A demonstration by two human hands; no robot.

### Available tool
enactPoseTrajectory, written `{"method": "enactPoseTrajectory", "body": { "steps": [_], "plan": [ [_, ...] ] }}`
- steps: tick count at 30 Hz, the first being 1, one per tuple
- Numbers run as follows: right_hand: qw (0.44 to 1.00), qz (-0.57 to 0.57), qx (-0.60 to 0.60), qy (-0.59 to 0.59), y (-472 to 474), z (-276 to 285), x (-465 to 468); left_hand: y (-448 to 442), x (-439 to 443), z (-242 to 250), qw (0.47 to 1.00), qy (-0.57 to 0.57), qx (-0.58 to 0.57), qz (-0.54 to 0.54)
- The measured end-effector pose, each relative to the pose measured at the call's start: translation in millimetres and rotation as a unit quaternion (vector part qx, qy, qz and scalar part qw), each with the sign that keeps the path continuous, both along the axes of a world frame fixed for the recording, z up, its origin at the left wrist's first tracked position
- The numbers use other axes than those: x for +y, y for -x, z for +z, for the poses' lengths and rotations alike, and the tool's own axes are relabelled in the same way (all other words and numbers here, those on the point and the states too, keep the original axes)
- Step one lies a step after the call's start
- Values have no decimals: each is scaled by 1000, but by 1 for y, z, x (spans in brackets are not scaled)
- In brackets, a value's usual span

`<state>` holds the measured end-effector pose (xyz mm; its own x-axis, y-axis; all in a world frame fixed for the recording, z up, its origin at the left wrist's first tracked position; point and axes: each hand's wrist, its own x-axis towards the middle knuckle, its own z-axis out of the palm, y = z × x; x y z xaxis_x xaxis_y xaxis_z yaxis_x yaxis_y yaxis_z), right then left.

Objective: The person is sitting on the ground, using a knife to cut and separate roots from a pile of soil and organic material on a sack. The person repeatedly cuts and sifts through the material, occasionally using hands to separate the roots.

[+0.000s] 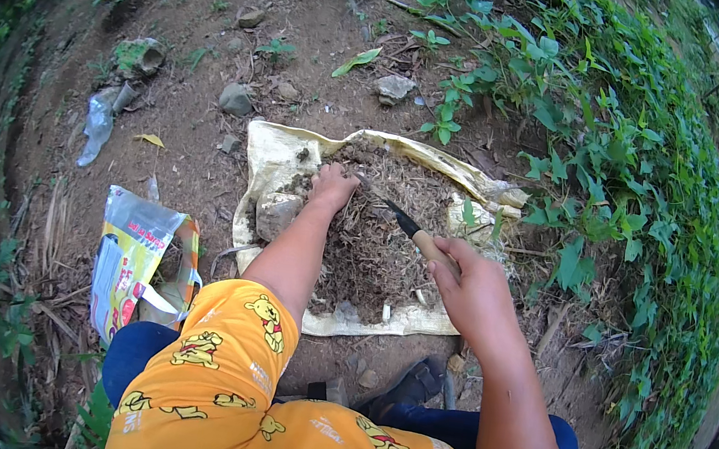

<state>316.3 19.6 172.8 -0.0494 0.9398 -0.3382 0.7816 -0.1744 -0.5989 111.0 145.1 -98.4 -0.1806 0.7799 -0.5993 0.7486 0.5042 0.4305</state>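
Note:
My right hand (472,282) grips the wooden handle of a hand tool (427,244) with a dark metal blade. The blade slants up and left over a heap of dark soil mixed with dry plant scraps (376,254), its far end close to my left hand (335,187). At the heap's upper left edge, the fingers of my left hand reach down into the soil; their tips are hidden, and whether they hold anything does not show. Beneath the heap lies a spread cream woven sack (280,151), its far edge folded up. A large stone (277,214) rests on it beside my left forearm.
A shiny printed bag (128,254) stands beside my left knee. Farther left lie a crumpled clear plastic bottle (97,126) and a hollow, moss-covered piece (139,57). Stones (236,99) dot the bare ground beyond the sack. Dense green vines (632,146) cover the right side.

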Motion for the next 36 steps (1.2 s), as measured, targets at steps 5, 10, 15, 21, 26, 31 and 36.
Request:
{"method": "enactPoseTrajectory", "body": {
  "steps": [5,10,15,21,26,31,36],
  "plan": [
    [999,24,-24,13,8,9,0,-5,-17,3,998,-56,-14,-15],
    [997,33,-57,-41,1,16,-12,-8,-33,11,988,-137,-59,47],
    [993,51,-100,-37,2,22,-21,-20,-48,40,990,-124,-41,58],
    [993,60,-105,0,3,20,-20,-12,-50,53,997,-48,-16,62],
    [996,48,-72,-37,-8,17,-19,-10,-39,70,997,-35,30,57],
    [999,-3,-39,-35,-19,18,-14,3,1,29,998,-63,16,-17],
    [999,-47,-15,-22,-30,16,-12,-16,34,7,996,-41,28,-67]
  ]
}}
